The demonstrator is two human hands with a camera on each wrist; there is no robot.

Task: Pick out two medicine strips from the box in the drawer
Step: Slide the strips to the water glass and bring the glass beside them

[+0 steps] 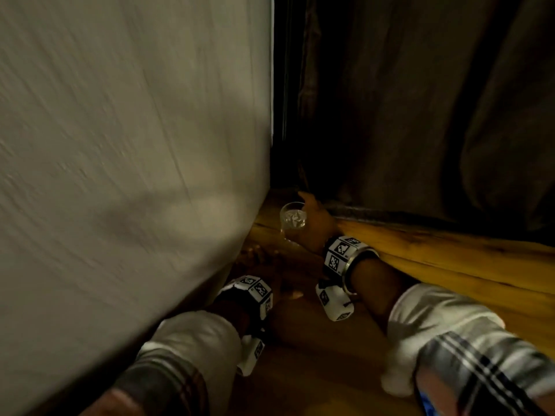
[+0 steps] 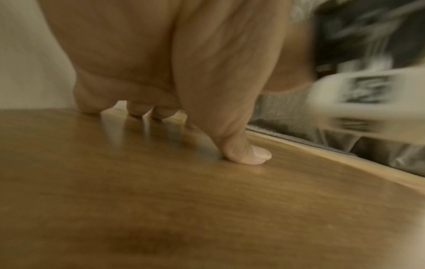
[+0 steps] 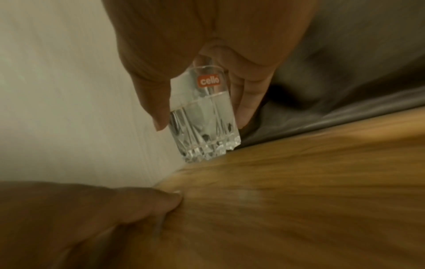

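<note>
Glass tumbler (image 3: 204,116) — clear, cut-pattern base, red "cello" sticker near the rim. Long axis near upright, slightly tilted, rim up and base down, base at or just above the wooden surface (image 3: 299,200); contact not clear. Contents: clear liquid, level about halfway up.

Right hand (image 1: 315,226) — fingers and thumb curled round the tumbler's sides, gripping it from above, in the corner where pale wall (image 1: 120,145) meets dark curtain (image 1: 420,115).

Left hand (image 2: 161,72) — holds nothing; thumb tip and fingertips pressed onto the wooden surface, fingers bent down. Mostly hidden in head view, only the marked wristband (image 1: 255,291) showing.

Medicine strips, box, drawer — not seen in any view; location cannot be told.

View differences: sticker, liquid level and cut base legible only from right wrist; head view gives the tumbler's open rim from above, small and blurred, plus both rolled pale sleeves. Left wrist alone shows fingertip contact with the wood; right wrist shows one left fingertip at lower left.
</note>
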